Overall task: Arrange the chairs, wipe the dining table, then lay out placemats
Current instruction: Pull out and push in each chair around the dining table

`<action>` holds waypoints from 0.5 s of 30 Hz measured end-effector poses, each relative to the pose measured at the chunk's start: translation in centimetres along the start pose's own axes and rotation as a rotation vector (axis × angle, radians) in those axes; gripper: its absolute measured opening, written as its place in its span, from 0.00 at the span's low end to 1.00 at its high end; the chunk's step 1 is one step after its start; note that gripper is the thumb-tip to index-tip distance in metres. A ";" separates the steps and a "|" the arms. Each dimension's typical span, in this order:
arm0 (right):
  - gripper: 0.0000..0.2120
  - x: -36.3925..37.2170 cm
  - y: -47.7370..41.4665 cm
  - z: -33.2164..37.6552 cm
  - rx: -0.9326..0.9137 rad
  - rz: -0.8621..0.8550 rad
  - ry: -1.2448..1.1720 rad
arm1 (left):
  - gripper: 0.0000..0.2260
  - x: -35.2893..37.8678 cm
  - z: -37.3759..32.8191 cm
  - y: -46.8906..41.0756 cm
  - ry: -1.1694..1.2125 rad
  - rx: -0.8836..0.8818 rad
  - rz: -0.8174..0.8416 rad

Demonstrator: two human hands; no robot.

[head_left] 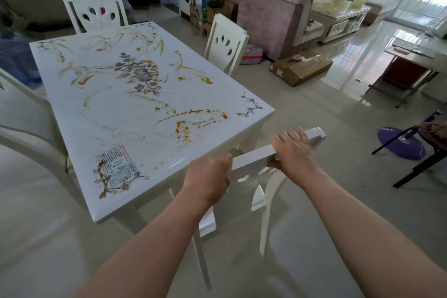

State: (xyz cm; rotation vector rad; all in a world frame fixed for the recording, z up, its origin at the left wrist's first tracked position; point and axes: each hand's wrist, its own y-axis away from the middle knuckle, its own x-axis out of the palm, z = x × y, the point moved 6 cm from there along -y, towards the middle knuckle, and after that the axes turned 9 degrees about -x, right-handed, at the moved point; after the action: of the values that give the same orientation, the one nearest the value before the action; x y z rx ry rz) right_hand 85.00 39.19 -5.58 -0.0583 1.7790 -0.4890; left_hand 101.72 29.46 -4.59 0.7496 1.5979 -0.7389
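At the near right corner of the desk [135, 133], your left hand [208, 176] grips the left end of the chair's [251, 155] top rail, fingers curled round it. The rail's long axis climbs from lower left to upper right, slightly skewed to the desk's near edge. Your right hand [294, 150] holds it further along, fingers wrapped over the top. The chair is white with a cut-out back, and the desk lies ahead and left of it.
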 end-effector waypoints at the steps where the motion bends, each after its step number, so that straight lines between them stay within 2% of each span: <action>1: 0.27 0.1 -0.2 -0.1 0.010 -0.004 -0.018 | 0.07 -0.2 0.2 -0.4 -0.011 0.007 0.004; 9: 0.25 0.3 -1.4 1.4 0.024 -0.001 -0.058 | 0.12 -0.5 2.7 -0.9 -0.034 0.023 0.006; 15: 0.24 0.9 -1.5 5.1 0.041 -0.010 -0.073 | 0.13 -0.3 6.5 0.2 -0.037 0.046 0.023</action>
State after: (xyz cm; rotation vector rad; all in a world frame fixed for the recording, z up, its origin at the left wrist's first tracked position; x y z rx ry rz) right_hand 89.25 36.08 -6.85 -0.0561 1.6973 -0.5245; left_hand 105.74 24.34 -5.16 0.7824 1.5405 -0.7711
